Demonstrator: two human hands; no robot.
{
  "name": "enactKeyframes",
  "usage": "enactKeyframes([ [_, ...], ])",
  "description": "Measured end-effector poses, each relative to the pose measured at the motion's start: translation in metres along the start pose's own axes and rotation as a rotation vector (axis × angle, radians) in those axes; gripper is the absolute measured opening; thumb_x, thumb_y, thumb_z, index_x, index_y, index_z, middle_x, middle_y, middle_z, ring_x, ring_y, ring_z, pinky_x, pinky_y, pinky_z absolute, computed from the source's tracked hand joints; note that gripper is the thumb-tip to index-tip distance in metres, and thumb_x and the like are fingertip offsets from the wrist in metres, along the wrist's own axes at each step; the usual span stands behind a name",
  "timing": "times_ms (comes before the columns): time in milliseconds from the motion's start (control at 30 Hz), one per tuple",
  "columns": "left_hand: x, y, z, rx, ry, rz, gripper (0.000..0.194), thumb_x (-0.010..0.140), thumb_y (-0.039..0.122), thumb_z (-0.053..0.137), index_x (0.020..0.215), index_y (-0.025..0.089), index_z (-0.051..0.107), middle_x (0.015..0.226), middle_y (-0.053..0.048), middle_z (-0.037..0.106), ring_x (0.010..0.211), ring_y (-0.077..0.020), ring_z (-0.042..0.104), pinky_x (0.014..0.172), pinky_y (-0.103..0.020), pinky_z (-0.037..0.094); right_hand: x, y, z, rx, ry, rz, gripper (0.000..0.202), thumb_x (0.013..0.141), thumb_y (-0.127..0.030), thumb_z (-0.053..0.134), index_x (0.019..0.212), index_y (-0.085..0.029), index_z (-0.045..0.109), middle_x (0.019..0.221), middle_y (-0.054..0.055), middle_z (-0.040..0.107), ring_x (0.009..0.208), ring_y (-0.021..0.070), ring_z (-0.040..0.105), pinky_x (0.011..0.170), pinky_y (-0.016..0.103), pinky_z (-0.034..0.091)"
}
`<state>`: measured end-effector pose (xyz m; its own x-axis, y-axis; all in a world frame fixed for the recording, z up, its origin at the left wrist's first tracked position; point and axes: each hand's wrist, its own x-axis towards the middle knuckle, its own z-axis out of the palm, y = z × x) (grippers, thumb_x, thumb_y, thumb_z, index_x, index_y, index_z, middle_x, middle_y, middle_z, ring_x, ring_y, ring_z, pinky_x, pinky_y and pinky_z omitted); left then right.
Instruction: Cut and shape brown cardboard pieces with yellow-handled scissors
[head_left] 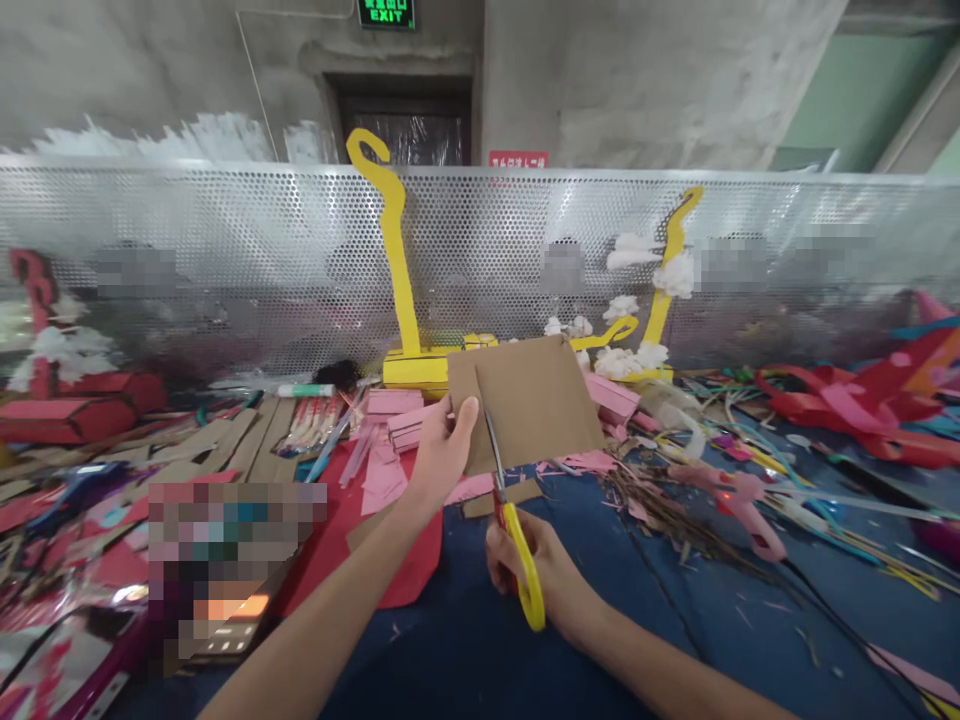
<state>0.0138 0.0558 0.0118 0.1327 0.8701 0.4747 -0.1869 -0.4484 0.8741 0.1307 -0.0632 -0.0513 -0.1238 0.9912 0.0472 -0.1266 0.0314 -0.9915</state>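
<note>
A flat piece of brown cardboard (536,400) is held up over the blue table. My left hand (442,445) grips its left edge, thumb on the near face. Yellow-handled scissors (525,575) are in my right hand (536,560), fingers wrapped round the handles. The scissor blades point up and lie along a cut line near the cardboard's left side, close to my left thumb. Behind the cardboard stands a yellow hook-shaped piece (399,265) on a yellow base.
A pink glue gun (742,505) with a black cord lies at the right. Red paper (409,565) and pink scraps lie at centre left. Another yellow hook (673,240) with white fluff stands behind. A perforated metal panel (480,230) runs along the back.
</note>
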Motion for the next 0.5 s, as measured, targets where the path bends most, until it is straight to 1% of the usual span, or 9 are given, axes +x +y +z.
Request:
enactKeyframes([
  [67, 0.002, 0.004, -0.004, 0.013, 0.001, 0.006, 0.039, 0.092, 0.049, 0.06, 0.116, 0.019, 0.066, 0.116, -0.008, 0.074, 0.099, -0.0215, 0.069, 0.087, -0.032, 0.055, 0.001, 0.004, -0.001, -0.021, 0.009, -0.015, 0.058, 0.079, -0.075, 0.067, 0.076, -0.02, 0.05, 0.058, -0.005, 0.052, 0.047, 0.0086, 0.048, 0.048, 0.022, 0.041],
  [100, 0.004, 0.006, -0.007, 0.038, 0.019, 0.008, 0.037, 0.092, 0.048, 0.061, 0.116, 0.019, 0.066, 0.114, -0.008, 0.074, 0.095, -0.0202, 0.069, 0.083, -0.031, 0.056, 0.002, 0.005, -0.002, -0.03, 0.01, -0.02, 0.058, 0.079, -0.076, 0.066, 0.077, -0.02, 0.05, 0.058, -0.005, 0.052, 0.047, 0.0085, 0.048, 0.048, 0.022, 0.04],
  [167, 0.009, 0.01, -0.017, 0.109, 0.081, 0.002, 0.036, 0.092, 0.046, 0.06, 0.118, 0.02, 0.063, 0.105, -0.007, 0.073, 0.08, -0.0167, 0.067, 0.07, -0.027, 0.055, 0.002, 0.007, -0.002, -0.034, -0.004, -0.028, 0.058, 0.08, -0.076, 0.066, 0.078, -0.02, 0.05, 0.058, -0.005, 0.053, 0.047, 0.0086, 0.048, 0.048, 0.022, 0.04],
  [233, 0.013, 0.015, -0.03, 0.182, 0.13, -0.023, 0.04, 0.091, 0.045, 0.061, 0.123, 0.022, 0.06, 0.093, -0.004, 0.072, 0.063, -0.0137, 0.061, 0.053, -0.023, 0.048, 0.001, 0.006, -0.002, -0.018, -0.036, -0.033, 0.058, 0.079, -0.076, 0.067, 0.081, -0.02, 0.051, 0.06, -0.005, 0.053, 0.049, 0.0088, 0.049, 0.05, 0.022, 0.041],
  [267, 0.014, 0.016, -0.037, 0.201, 0.133, -0.034, 0.038, 0.09, 0.044, 0.061, 0.122, 0.023, 0.061, 0.089, -0.002, 0.071, 0.058, -0.013, 0.059, 0.049, -0.022, 0.046, 0.001, 0.005, -0.002, -0.013, -0.052, -0.036, 0.058, 0.079, -0.076, 0.067, 0.081, -0.02, 0.051, 0.061, -0.005, 0.052, 0.05, 0.0089, 0.049, 0.05, 0.022, 0.041],
  [333, 0.013, 0.019, -0.053, 0.22, 0.178, -0.033, 0.026, 0.088, 0.039, 0.061, 0.106, 0.022, 0.064, 0.088, -0.002, 0.069, 0.06, -0.0129, 0.06, 0.051, -0.023, 0.047, 0.0, 0.002, 0.0, -0.019, -0.066, -0.04, 0.059, 0.078, -0.076, 0.067, 0.082, -0.02, 0.051, 0.062, -0.005, 0.052, 0.05, 0.0089, 0.048, 0.05, 0.023, 0.041],
  [400, 0.007, 0.019, -0.068, 0.241, 0.226, -0.028, 0.019, 0.088, 0.037, 0.058, 0.096, 0.021, 0.063, 0.093, -0.003, 0.069, 0.069, -0.0149, 0.064, 0.056, -0.024, 0.049, -0.002, 0.0, 0.001, -0.034, -0.058, -0.046, 0.057, 0.078, -0.074, 0.069, 0.081, -0.02, 0.049, 0.06, -0.006, 0.049, 0.049, 0.0086, 0.046, 0.048, 0.022, 0.039],
  [467, -0.004, 0.018, -0.076, 0.274, 0.251, -0.022, 0.02, 0.088, 0.039, 0.059, 0.092, 0.02, 0.064, 0.097, -0.005, 0.07, 0.082, -0.0183, 0.066, 0.062, -0.026, 0.051, -0.003, -0.002, 0.002, -0.038, -0.063, -0.049, 0.054, 0.079, -0.068, 0.072, 0.081, -0.021, 0.048, 0.06, -0.008, 0.047, 0.048, 0.0077, 0.043, 0.046, 0.021, 0.036],
  [500, -0.01, 0.017, -0.077, 0.287, 0.246, -0.025, 0.024, 0.088, 0.042, 0.06, 0.092, 0.02, 0.065, 0.098, -0.007, 0.07, 0.086, -0.02, 0.066, 0.065, -0.027, 0.052, -0.003, -0.003, 0.002, -0.033, -0.075, -0.05, 0.052, 0.079, -0.065, 0.074, 0.081, -0.021, 0.048, 0.06, -0.008, 0.046, 0.048, 0.0072, 0.042, 0.046, 0.021, 0.034],
])
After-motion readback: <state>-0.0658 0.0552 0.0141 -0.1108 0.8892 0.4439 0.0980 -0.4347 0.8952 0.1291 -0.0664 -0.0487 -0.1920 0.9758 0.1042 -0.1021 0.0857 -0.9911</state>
